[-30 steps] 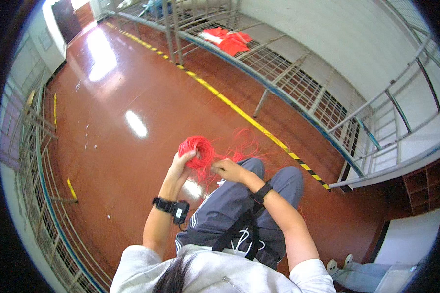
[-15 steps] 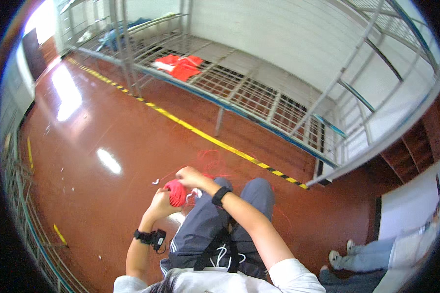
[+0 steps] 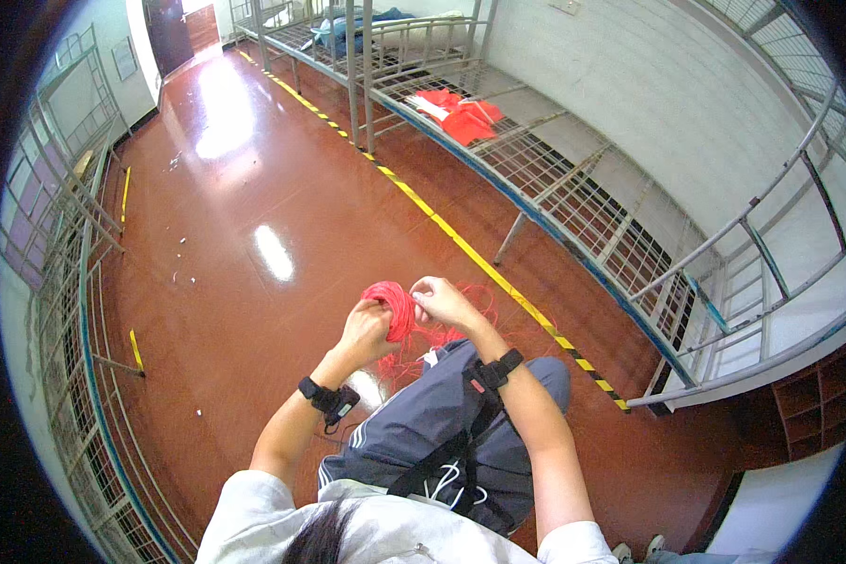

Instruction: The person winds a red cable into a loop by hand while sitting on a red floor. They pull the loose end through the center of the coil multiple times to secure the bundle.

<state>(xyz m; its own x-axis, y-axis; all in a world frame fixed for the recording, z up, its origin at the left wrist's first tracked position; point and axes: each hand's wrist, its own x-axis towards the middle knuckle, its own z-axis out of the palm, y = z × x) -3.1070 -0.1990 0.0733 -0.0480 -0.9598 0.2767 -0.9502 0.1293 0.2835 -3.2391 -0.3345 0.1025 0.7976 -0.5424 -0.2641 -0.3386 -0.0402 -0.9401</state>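
A wound ball of red cord [image 3: 400,308] sits in my left hand [image 3: 364,331], whose fingers wrap its left side and reach into its middle. Just right of the ball, my right hand [image 3: 444,305] is closed in a pinch on the cord; the strand between the fingertips is too thin to make out clearly. Loose red strands [image 3: 487,303] lie tangled on the floor beyond my knees and hang below the ball. Both wrists wear black bands, and my forearms are above my grey trousers [image 3: 399,414].
A metal bunk bed frame [image 3: 573,207] runs along the right wall, with an orange-red cloth [image 3: 461,117] on its slats. Another metal frame [image 3: 94,348] stands at the left. Yellow-black tape [image 3: 442,226] crosses the reddish floor. Another person's shoes [image 3: 655,543] show at the lower right.
The view has turned, so the room sits further right in it. My right hand has gone from the ball's top to its right side, slightly apart. The other person has mostly left the view.
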